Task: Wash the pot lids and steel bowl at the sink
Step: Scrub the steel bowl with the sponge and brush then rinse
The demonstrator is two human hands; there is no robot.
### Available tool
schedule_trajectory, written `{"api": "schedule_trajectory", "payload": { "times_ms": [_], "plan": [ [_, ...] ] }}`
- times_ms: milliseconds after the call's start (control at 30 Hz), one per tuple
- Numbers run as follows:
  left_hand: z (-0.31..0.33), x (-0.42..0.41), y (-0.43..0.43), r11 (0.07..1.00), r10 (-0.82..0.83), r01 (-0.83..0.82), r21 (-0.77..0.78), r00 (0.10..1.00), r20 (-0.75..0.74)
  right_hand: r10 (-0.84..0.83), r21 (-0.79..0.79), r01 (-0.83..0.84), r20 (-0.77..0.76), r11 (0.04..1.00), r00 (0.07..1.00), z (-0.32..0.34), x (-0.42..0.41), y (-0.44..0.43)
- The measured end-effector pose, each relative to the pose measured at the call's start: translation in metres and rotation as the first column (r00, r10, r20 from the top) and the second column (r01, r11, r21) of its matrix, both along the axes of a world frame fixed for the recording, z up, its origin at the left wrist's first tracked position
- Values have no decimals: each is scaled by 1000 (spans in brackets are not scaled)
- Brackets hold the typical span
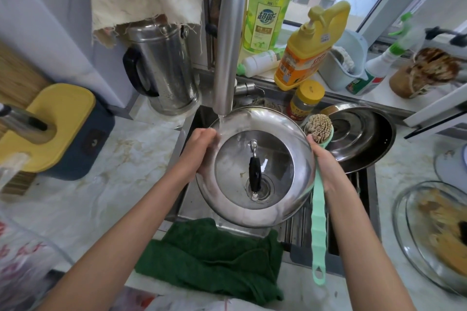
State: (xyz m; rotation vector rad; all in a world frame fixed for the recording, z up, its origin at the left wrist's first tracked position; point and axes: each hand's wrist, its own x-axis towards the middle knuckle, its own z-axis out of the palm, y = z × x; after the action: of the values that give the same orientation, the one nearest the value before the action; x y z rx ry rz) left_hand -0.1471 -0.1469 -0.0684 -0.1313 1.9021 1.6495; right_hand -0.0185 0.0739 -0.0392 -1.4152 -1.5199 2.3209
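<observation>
Item: pot lid, steel, black handle up, over the sink under the running tap. My left grip curls round its left rim. My right grip clasps the green brush against its right rim. A second lid lies behind, to the right.

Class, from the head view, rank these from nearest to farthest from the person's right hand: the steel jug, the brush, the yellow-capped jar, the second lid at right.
From the right hand:
1. brush: gripped in it.
2. second lid: just right of it.
3. jar: behind it, at the sink's back edge.
4. jug: far left, on the counter.
</observation>
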Motion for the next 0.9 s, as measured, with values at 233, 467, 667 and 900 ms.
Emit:
{"api": "schedule_trajectory", "payload": {
  "times_ms": [233,467,667,900],
  "plan": [
    [-16,27,16,874,-337,-54,-482,648,-683,-114,-53,115,14,992,993,-12,6,-17],
    [-19,0,19,953,-270,104,-285,716,-643,-235,-65,235,8,970,972,-18,18,-24],
    [-36,41,17,868,-492,257,-425,318,-811,-331,-96,330,5,939,943,-25,28,-20],
    [-12,24,37,942,-295,161,-293,812,-504,-321,-141,315,-23,939,947,-22,39,-16]
  ]
}}
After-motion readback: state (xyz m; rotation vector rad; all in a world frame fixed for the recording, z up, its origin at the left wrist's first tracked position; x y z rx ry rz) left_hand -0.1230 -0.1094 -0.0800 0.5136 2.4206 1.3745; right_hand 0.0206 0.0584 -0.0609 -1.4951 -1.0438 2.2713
